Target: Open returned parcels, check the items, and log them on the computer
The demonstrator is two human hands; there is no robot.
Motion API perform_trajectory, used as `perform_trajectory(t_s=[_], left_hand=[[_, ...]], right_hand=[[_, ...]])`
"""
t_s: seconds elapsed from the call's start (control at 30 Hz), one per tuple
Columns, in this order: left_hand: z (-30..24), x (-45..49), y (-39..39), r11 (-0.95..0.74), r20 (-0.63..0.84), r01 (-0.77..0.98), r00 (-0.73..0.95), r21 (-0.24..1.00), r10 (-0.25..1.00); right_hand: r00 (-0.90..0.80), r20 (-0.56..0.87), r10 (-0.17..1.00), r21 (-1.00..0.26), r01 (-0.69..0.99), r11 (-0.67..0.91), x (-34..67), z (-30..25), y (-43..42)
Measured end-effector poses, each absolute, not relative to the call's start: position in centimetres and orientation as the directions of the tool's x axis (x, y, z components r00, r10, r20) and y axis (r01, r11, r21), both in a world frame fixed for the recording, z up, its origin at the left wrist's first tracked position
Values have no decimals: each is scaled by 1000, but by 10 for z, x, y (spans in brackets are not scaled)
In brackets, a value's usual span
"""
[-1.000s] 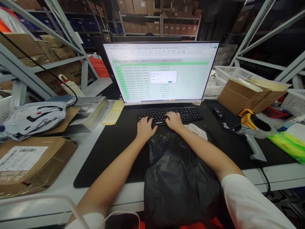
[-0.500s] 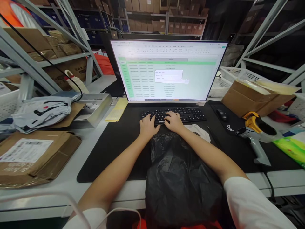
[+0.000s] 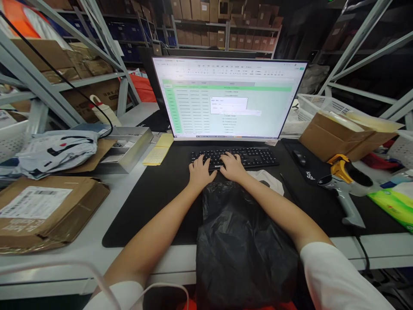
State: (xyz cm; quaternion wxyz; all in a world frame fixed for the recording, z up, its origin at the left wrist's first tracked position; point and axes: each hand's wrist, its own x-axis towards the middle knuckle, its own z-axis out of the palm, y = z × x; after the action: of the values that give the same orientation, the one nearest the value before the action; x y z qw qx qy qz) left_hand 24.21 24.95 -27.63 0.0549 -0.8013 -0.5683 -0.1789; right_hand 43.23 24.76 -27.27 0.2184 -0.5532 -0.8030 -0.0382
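Both hands rest on a black keyboard (image 3: 258, 157) in front of a monitor (image 3: 271, 107). My left hand (image 3: 200, 173) lies over its left end, fingers spread on the keys, holding nothing. Over the keyboard's middle is my right hand (image 3: 232, 167), its fingers apart and also holding nothing. The screen shows a spreadsheet with a green band and a small pop-up box in the middle. A black plastic bag (image 3: 241, 241) lies between my forearms and hangs over the table edge. A white item (image 3: 272, 181) is partly hidden by my right forearm.
A mouse (image 3: 299, 157) and a barcode scanner (image 3: 348, 193) lie to the right, near open cardboard boxes (image 3: 329, 137) and white baskets. Left are yellow notes (image 3: 157, 154), a grey tray (image 3: 137, 148), a printed plastic parcel (image 3: 58, 150) and a labelled carton (image 3: 77, 215). Metal shelf posts flank the table.
My right hand has shifted slightly left on the keys. The line of text by the pop-up box has grown longer. The view has tilted a little.
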Motion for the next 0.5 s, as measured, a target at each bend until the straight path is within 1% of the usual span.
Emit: perform_trajectory(t_s=[0.23, 0.5], left_hand=[[-274, 241, 248, -345, 338, 931, 288, 120, 896], [-273, 240, 249, -375, 361, 918, 310, 126, 879]], right_hand=[[-215, 432, 876, -281, 891, 357, 436, -272, 249], [-178, 457, 871, -287, 898, 334, 439, -276, 252]])
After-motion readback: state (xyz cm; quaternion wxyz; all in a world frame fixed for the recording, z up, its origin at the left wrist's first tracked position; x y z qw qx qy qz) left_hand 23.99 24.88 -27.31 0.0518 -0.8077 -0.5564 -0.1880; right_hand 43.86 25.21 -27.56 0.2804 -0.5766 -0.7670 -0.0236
